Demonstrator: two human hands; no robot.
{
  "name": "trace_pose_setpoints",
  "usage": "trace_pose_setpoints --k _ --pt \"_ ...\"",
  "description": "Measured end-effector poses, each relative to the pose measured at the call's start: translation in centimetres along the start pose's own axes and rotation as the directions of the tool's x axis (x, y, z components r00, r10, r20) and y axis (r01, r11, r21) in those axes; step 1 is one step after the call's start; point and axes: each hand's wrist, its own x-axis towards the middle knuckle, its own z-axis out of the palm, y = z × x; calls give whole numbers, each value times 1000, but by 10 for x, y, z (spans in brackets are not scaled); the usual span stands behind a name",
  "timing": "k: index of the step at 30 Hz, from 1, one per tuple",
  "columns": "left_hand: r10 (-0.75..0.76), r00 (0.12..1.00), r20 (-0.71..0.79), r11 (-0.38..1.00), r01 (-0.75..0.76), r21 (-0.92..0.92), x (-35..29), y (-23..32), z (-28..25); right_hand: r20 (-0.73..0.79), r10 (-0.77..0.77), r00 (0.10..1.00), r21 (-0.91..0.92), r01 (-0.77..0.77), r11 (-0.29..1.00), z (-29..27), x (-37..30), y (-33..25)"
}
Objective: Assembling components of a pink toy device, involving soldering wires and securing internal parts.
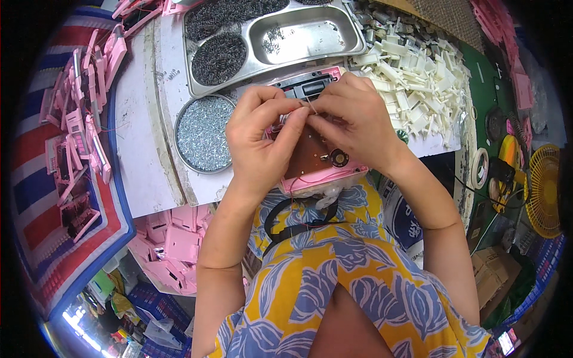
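Observation:
Both hands meet over a pink plastic casing (pixel 325 179) with a brown circuit board (pixel 310 152) in it. My left hand (pixel 262 140) pinches with thumb and forefinger, and my right hand (pixel 355 116) pinches just beside it. A thin wire-like strand (pixel 311 102) runs between their fingertips; its ends are hidden. Beyond the fingers sits a black slotted part (pixel 307 86) at the casing's far end. A small round black part (pixel 339 157) with a metal centre lies at the board's right. Red wires (pixel 310 179) loop across the near edge.
A steel tray (pixel 304 36) holds dark springs (pixel 219 58) at the back. To the left stands a round dish of small silvery pins (pixel 204 132). White plastic pieces (pixel 412 83) are heaped at right. Pink casings (pixel 80 119) pile on striped cloth; a yellow fan (pixel 544 191) stands far right.

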Motion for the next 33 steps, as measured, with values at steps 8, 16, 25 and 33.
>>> trace_pose_setpoints --k 8,16,25,33 --pt "54 976 213 935 -125 331 0 9 6 -16 221 975 231 -212 950 -12 -12 4" --pt "-107 987 116 983 88 158 -5 -5 3 -50 133 990 153 -124 980 -14 -13 5" --pt "46 999 28 996 -48 71 -12 -14 2 29 -13 999 -168 18 986 -2 -9 -6" --pt "-32 993 110 999 27 42 -7 -4 -2 67 -18 998 -240 34 970 6 -10 -8"
